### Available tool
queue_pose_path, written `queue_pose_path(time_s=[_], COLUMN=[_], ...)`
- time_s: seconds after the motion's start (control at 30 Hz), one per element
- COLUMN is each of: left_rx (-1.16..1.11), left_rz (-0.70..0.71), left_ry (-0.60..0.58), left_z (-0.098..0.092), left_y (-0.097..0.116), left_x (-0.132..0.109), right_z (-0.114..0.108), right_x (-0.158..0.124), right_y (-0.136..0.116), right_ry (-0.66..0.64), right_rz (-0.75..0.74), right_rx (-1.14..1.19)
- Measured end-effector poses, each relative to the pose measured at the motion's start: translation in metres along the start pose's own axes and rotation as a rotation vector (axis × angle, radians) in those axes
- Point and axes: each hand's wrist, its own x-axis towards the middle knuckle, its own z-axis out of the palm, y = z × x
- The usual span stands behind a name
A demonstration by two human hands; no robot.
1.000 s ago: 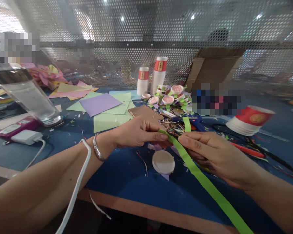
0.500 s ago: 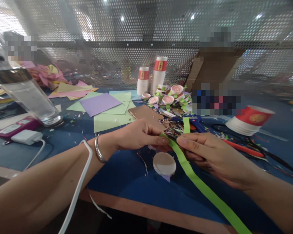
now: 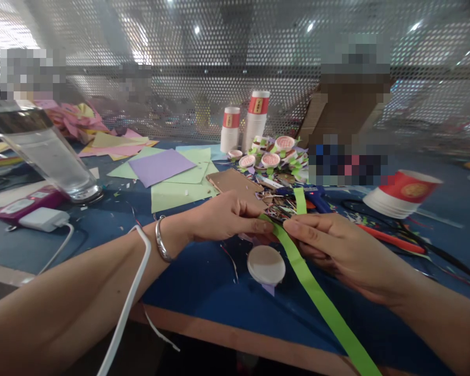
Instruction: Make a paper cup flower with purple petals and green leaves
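A long bright green paper strip (image 3: 311, 282) runs between my hands and down past the table's front edge. My left hand (image 3: 229, 215) is closed, pinching the strip near its upper part between thumb and finger. Close beside it, my right hand (image 3: 323, 237) is closed around a thin dark tool (image 3: 279, 220), whose tip meets the strip; its kind is mostly hidden by my fingers. Another piece of green strip sticks up behind my right fingers. Below my hands a round white paper disc (image 3: 266, 265) with a small purple tab lies on the blue table.
Stacked paper cups (image 3: 256, 120) and a pile of round lids (image 3: 272, 156) stand behind. Coloured paper sheets (image 3: 162, 167), a glass of water (image 3: 60, 156) and a purple power strip (image 3: 31, 203) lie left. A blue glue gun (image 3: 317, 198) and a tilted cup (image 3: 403, 193) are right.
The lower end of the green strip has swung left. Both hands keep nearly the same place and grip; the whole view has shifted very slightly.
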Motion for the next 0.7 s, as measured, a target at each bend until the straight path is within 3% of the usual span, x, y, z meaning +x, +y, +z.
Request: queue_pose_path(time_s=[0.47,0.6,0.7], left_rx=[0.022,0.146,0.146], left_rz=[0.012,0.005,0.004], left_ry=[0.008,-0.013,0.045], left_z=[0.0008,0.0024,0.0025], left_y=[-0.0028,-0.0062,-0.0053], left_x=[0.0016,0.0036,0.0044], right_z=[0.0019,0.0024,-0.0009], right_x=[-0.0012,-0.0004,-0.0003], right_y=[-0.0018,-0.0033,-0.0020], right_ry=[0.035,0.041,0.096], right_rz=[-0.021,-0.022,-0.034], right_rx=[-0.056,-0.078,-0.082])
